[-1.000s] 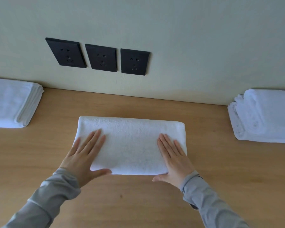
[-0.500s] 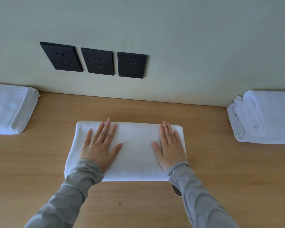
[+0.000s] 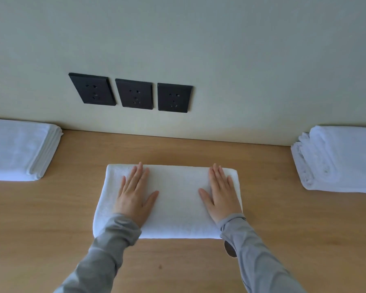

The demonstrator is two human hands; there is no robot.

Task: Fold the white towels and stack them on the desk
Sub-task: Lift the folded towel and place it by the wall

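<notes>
- Both hands flat, gripping nothing: left hand [image 3: 134, 195] and right hand [image 3: 221, 193] lie palm-down with fingers straight and thumbs angled inward, one toward each end of the towel [image 3: 178, 201].
- I read this as pressing, not lifting: the weight goes on near both ends so the layers bed down evenly and the creases set.
- Towel is a folded rectangle, long side across my view, lying flat on the desk [image 3: 51, 229] in the middle, clear of the wall.
- Its fingertip-side edge looks rounded, so I take that for the fold; the open edges I cannot see.
- Judgement: either one more fold across, or it is ready to carry to a stack.
- Left pile [image 3: 17, 151] sits at the back by the wall, thin layers squared up; it looks like the finished stack.
- Right pile [image 3: 338, 159] is also at the back, bulkier and looser. Which pile feeds which, I cannot tell.
- Both piles are well apart from the towel, leaving working room.
- Three black sockets [image 3: 133, 94] are on the wall [image 3: 241, 60] behind.
</notes>
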